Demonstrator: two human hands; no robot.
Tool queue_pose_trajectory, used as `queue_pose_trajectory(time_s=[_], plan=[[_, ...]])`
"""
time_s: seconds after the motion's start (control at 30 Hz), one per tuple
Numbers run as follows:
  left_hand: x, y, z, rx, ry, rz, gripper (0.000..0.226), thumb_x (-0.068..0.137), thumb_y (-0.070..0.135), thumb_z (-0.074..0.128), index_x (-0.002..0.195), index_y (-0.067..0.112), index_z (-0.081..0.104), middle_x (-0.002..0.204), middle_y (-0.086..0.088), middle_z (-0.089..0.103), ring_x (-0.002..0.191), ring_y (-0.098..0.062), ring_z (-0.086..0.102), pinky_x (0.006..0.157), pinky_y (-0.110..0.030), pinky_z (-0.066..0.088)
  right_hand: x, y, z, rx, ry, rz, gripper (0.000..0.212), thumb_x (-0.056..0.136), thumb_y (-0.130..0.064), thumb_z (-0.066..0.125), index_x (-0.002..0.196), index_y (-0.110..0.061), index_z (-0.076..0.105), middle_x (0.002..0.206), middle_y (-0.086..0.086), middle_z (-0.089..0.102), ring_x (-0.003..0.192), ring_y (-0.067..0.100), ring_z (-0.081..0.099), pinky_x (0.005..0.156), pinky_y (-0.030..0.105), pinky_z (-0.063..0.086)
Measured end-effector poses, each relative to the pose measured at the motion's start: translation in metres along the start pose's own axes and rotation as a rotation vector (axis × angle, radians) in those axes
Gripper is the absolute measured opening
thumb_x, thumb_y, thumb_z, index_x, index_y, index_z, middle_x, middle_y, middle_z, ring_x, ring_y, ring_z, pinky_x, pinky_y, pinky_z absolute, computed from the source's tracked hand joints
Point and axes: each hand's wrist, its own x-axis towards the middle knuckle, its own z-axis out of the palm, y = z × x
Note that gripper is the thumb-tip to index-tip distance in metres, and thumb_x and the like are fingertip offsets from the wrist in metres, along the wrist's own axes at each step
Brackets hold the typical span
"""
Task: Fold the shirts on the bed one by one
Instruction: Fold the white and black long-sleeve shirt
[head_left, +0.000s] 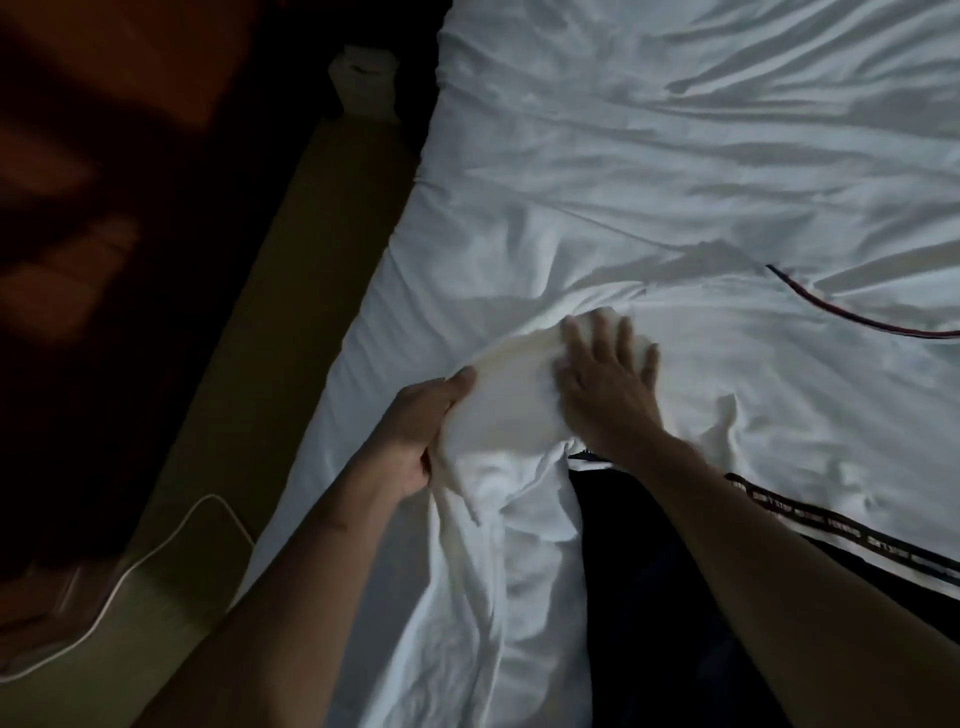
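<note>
A white shirt (511, 400) lies bunched near the bed's left edge, hard to tell apart from the white sheet. My left hand (423, 426) grips its left side, thumb on top and fingers curled under the cloth. Flat on the shirt to the right, my right hand (608, 379) presses it with fingers spread and straight. A white garment with a red and dark trim line (852, 317) is spread on the bed at the right. Below it lies a dark garment (649, 571) with a patterned band (841, 525).
The bed (649, 156) is covered in a wrinkled white sheet and fills the upper right. Its tan frame edge (270, 322) runs diagonally on the left, with a white cable (156, 551) lying on it. A small white box (363, 78) stands beside the bed. The floor to the left is dark.
</note>
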Motion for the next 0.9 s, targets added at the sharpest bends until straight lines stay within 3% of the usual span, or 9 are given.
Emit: queue_pose_trajectory(time_s=[0.07, 0.2, 0.33, 0.47, 0.57, 0.67, 0.77, 0.83, 0.9], plan=[[-0.006, 0.002, -0.015, 0.103, -0.078, -0.003, 0.036, 0.087, 0.034, 0.082, 0.11, 0.007, 0.078, 0.105, -0.014, 0.079, 0.093, -0.029, 0.078, 0.085, -0.041, 0.062, -0.005, -0.024, 0.016, -0.052, -0.02, -0.006, 0.068, 0.103, -0.052, 0.022, 0.165, -0.034, 0.004, 0.173, 0.005, -0.01, 0.159, 0.032, -0.012, 0.12, 0.065, -0.01], [-0.021, -0.008, -0.059, 0.478, -0.193, -0.023, 0.033, 0.077, 0.025, 0.091, 0.102, 0.008, 0.08, 0.092, -0.009, 0.08, 0.085, -0.027, 0.077, 0.074, -0.032, 0.057, 0.004, -0.032, 0.033, -0.098, -0.061, 0.079, 0.072, 0.104, -0.062, 0.023, 0.164, -0.036, -0.008, 0.171, 0.005, -0.022, 0.156, 0.034, -0.022, 0.117, 0.065, -0.021], [-0.046, -0.034, -0.11, 0.546, -0.192, -0.122, 0.036, 0.068, 0.029, 0.094, 0.099, 0.013, 0.083, 0.093, -0.013, 0.08, 0.086, -0.033, 0.077, 0.075, -0.037, 0.056, 0.008, -0.039, 0.043, -0.16, -0.037, 0.138, 0.071, 0.104, -0.063, 0.013, 0.163, -0.034, -0.014, 0.169, 0.006, -0.026, 0.154, 0.035, -0.027, 0.116, 0.067, -0.023], [-0.07, -0.063, -0.143, 0.485, 0.004, -0.112, 0.008, 0.082, 0.018, 0.084, 0.087, 0.014, 0.081, 0.077, -0.004, 0.075, 0.069, -0.02, 0.069, 0.063, -0.028, 0.048, 0.01, -0.046, 0.045, -0.191, -0.018, 0.182, 0.07, 0.104, -0.06, 0.011, 0.163, -0.031, -0.014, 0.17, 0.008, -0.025, 0.155, 0.036, -0.026, 0.116, 0.068, -0.021], [-0.081, -0.076, -0.162, 0.339, 0.164, -0.09, 0.026, 0.071, 0.018, 0.081, 0.089, 0.0, 0.076, 0.073, -0.013, 0.064, 0.06, -0.019, 0.055, 0.048, -0.022, 0.033, 0.009, -0.048, 0.048, -0.232, -0.001, 0.187, 0.07, 0.105, -0.059, 0.012, 0.164, -0.029, -0.01, 0.171, 0.009, -0.021, 0.156, 0.038, -0.02, 0.117, 0.069, -0.019], [-0.088, -0.078, -0.177, 0.173, 0.235, -0.057, 0.013, 0.076, 0.015, 0.083, 0.078, 0.006, 0.075, 0.074, -0.016, 0.063, 0.064, -0.024, 0.058, 0.053, -0.02, 0.039, 0.004, -0.056, 0.048, -0.189, 0.056, 0.188, 0.07, 0.106, -0.055, 0.02, 0.166, -0.026, -0.002, 0.173, 0.012, -0.011, 0.158, 0.039, -0.011, 0.117, 0.073, -0.014], [-0.093, -0.084, -0.188, 0.028, 0.25, 0.012, 0.041, 0.049, 0.034, 0.09, 0.081, 0.012, 0.076, 0.089, -0.014, 0.058, 0.087, -0.028, 0.05, 0.075, -0.039, 0.034, -0.005, -0.076, 0.039, -0.174, 0.086, 0.134, 0.073, 0.1, -0.032, 0.044, 0.165, -0.029, 0.011, 0.173, 0.007, 0.002, 0.158, 0.032, 0.003, 0.12, 0.067, -0.003], [-0.094, -0.086, -0.192, -0.1, 0.216, 0.046, 0.044, 0.055, 0.032, 0.092, 0.087, 0.008, 0.073, 0.094, -0.016, 0.06, 0.09, -0.029, 0.052, 0.082, -0.041, 0.038, -0.014, -0.097, 0.032, -0.13, 0.113, -0.105, 0.072, 0.087, -0.024, 0.052, 0.156, -0.036, 0.035, 0.168, 0.0, 0.023, 0.149, 0.028, 0.023, 0.117, 0.054, 0.011], [-0.094, -0.084, -0.195, -0.198, 0.203, 0.063, 0.022, 0.075, 0.016, 0.084, 0.086, 0.005, 0.069, 0.087, -0.014, 0.071, 0.087, -0.026, 0.065, 0.08, -0.032, 0.052, -0.021, -0.118, 0.03, -0.073, 0.122, -0.346, 0.047, 0.092, -0.031, 0.043, 0.136, -0.037, 0.059, 0.151, -0.005, 0.05, 0.132, 0.028, 0.04, 0.104, 0.046, 0.021]])
